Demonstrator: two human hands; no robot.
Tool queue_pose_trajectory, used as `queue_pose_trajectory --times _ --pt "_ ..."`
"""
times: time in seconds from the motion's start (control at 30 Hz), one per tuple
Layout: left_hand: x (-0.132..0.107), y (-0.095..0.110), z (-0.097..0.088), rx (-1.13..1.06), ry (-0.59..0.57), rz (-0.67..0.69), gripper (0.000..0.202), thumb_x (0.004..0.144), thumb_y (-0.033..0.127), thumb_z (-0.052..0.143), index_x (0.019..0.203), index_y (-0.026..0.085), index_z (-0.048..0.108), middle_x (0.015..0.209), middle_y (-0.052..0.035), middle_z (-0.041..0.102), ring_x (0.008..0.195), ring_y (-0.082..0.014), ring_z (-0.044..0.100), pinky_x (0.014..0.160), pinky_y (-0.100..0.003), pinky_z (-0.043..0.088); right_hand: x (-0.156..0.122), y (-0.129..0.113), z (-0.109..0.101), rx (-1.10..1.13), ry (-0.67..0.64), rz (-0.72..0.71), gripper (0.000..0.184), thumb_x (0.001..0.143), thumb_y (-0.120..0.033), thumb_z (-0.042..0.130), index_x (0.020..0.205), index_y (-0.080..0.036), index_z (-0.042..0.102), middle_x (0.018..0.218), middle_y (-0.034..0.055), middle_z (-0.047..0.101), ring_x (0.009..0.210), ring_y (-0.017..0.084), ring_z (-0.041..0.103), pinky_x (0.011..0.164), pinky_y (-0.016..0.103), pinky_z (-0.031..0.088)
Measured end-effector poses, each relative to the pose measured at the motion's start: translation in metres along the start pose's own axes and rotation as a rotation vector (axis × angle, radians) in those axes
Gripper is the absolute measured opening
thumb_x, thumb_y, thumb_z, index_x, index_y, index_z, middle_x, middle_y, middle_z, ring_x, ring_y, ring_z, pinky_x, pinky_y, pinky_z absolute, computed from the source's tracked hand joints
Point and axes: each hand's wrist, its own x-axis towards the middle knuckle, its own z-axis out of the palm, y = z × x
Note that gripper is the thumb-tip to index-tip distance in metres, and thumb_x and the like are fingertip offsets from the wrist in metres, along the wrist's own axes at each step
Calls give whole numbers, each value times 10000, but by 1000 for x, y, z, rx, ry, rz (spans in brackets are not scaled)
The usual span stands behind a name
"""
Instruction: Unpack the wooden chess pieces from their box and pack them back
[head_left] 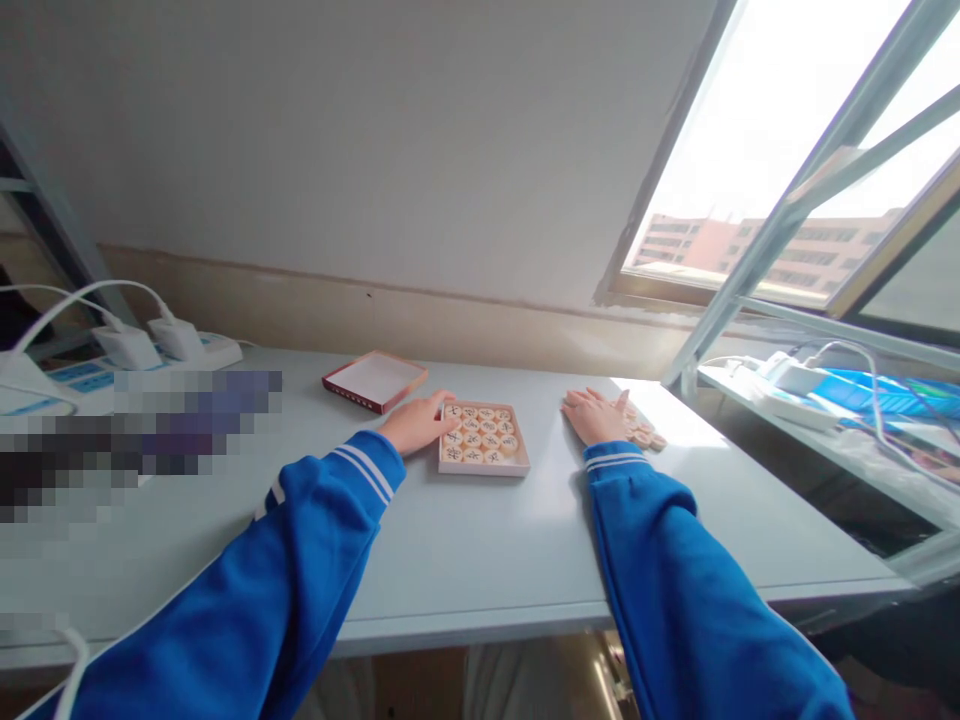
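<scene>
White-striped blue sleeves (649,530), pinkish box (484,468)

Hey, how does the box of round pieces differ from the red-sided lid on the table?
The box holds round pieces with dark markings, while the lid shows a bare, pale inside. The box's front wall is pale pink; the lid's outer side is dark red with light print. The box lies nearer the person, the lid farther back. Both look roughly square and lie on the table.

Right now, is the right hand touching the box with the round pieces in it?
Apart. The head view shows a strip of tabletop between the right hand and the near side of the box.
</scene>
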Motion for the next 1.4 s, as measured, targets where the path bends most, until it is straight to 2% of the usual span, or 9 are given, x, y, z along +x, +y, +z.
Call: queue_pose_trajectory --times 0.13,0.27,0.37,0.47,0.53,0.93,1.23,1.3,1.4 --pt "0 1 -1 -10 -1 -13 454 756 412 423 1158 204 452 835 -30 606 786 -195 578 649 -266 405 -4 -5 -20 81 -36 -77 184 793 -285 477 840 -225 645 912 42 667 911 226 544 930 514 214" --pt "3 -1 0 -39 22 -22 427 775 412 416 1145 207 472 826 -27 599 782 -184 572 656 -264 404 -9 -17 -45 482 -110 -241 214 735 -399 551 825 -227 639 836 25 653 792 187 569 789 377 391" --pt "5 -3 2 -56 55 -24 386 801 398 390 1110 197 501 810 -28 598 787 -177 570 663 -262 404 -17 -30 -60 734 -199 -460 255 717 -432 571 858 -225 621 884 33 614 835 172 549 760 323 419" --pt "6 -5 2 -70 71 -30 355 812 371 379 1087 192 515 790 -25 601 782 -173 573 665 -262 406 -26 -43 -67 759 -328 -616 252 684 -429 620 831 -224 623 883 37 580 882 180 520 808 333 400" --pt "6 -4 2 -81 69 -34 345 814 355 378 1082 187 516 783 -25 606 783 -173 575 667 -262 409 -32 -49 -68 755 -380 -648 252 670 -426 640 820 -224 628 887 38 567 903 188 503 841 352 380" --pt "5 -2 2 -56 73 -31 342 806 361 399 1078 196 522 782 -21 598 761 -166 563 655 -254 406 -31 -45 -57 775 -426 -671 295 707 -463 594 881 -227 630 924 36 550 948 197 466 898 390 326" --pt "4 -1 1 -32 64 -52 351 800 372 399 1079 198 523 788 -21 606 756 -175 570 648 -261 409 -33 -51 -56 693 -306 -638 205 702 -411 619 774 -220 633 895 34 571 908 183 493 874 377 336" --pt "5 -1 1 -48 69 -61 363 804 361 393 1101 188 508 807 -28 620 786 -177 576 670 -261 416 -30 -46 -54 662 -237 -571 190 728 -400 590 807 -232 629 919 35 571 921 188 493 862 375 347" --pt "6 -3 2 -94 86 -79 373 817 343 371 1104 143 500 845 -53 644 833 -175 585 727 -259 419 -21 -31 -43 470 -63 -298 214 769 -357 531 938 -249 604 1027 53 563 995 226 472 870 427 332"
